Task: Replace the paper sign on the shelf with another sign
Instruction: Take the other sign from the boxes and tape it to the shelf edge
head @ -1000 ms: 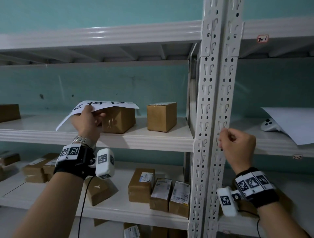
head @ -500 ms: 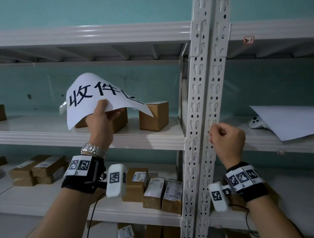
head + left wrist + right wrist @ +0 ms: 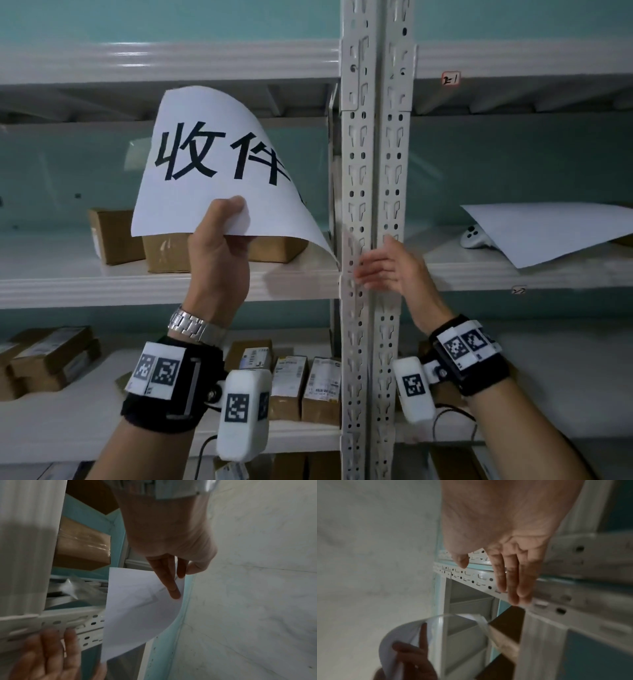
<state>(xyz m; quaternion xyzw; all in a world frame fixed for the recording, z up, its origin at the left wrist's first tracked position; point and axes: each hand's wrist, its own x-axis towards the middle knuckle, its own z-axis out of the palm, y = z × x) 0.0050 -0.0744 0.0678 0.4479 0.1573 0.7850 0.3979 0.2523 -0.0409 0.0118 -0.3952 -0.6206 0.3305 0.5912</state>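
I read the scene from left to right. On the left bay of the shelf [image 3: 164,281], cardboard boxes [image 3: 219,251] stand behind my raised left hand [image 3: 217,253]. That hand pinches the lower edge of the paper sign [image 3: 212,164] between thumb and fingers; in the left wrist view two fingers [image 3: 169,580] lie flat against the blank back of the sheet. The sign is up in the air in front of the left bay, printed face toward me, large black characters visible.

I judge the sheet to be very light and soft. It curls under its own weight: the right side droops and its lower corner hangs close to the perforated upright post [image 3: 373,205]. A single-edge pinch gives poor control; the free side will flap and can crease or tear if pulled hard. I would hold it by two opposite edges, near the corners, with flat finger pressure and no crumpling.

To the right, my right hand [image 3: 387,270] holds nothing. Its fingers are straight and spread, lying on or just in front of the post at shelf level; contact is blurred and I cannot confirm it. The two hands are apart.

Farther right, a second white sheet [image 3: 548,229] lies on the right bay, partly covering a small white device [image 3: 474,237]. Which sheet is the replacement I cannot tell.
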